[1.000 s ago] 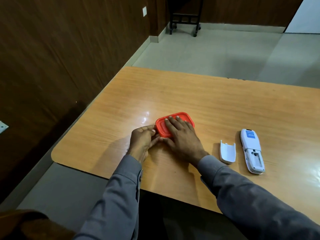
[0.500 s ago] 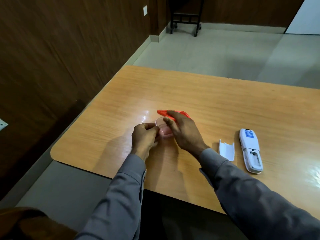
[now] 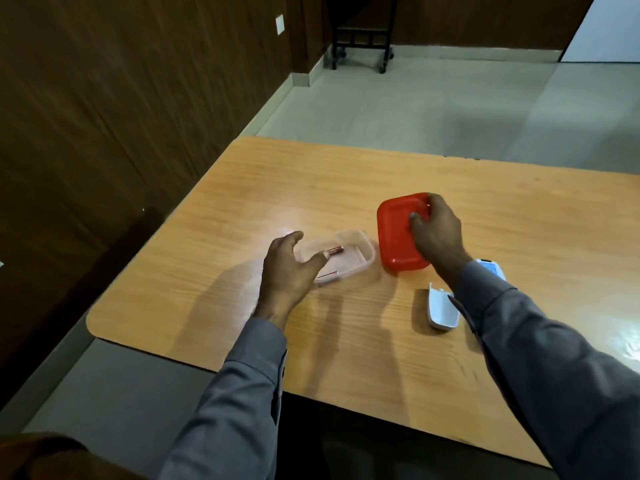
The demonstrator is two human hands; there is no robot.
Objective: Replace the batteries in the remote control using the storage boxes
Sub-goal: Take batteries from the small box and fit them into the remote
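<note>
The clear storage box [image 3: 341, 252] stands open on the table with two batteries [image 3: 333, 251] inside, its red lid [image 3: 398, 233] just right of it, and further right lie the white battery cover [image 3: 440, 308] and the mostly hidden remote [image 3: 490, 266].

A wooden table [image 3: 450, 188] with a glossy orange-brown top and a rounded near-left corner carries everything. On it sits an open clear plastic box [image 3: 360, 261] with two batteries inside, one [image 3: 334, 250] near its far side and one [image 3: 327, 275] near its front wall. Just right of the box is a red lid [image 3: 394, 237]. Nearer the front edge lies a white battery cover [image 3: 440, 308], and beside it a white remote control [image 3: 491, 266], mostly hidden by a sleeve.
</note>
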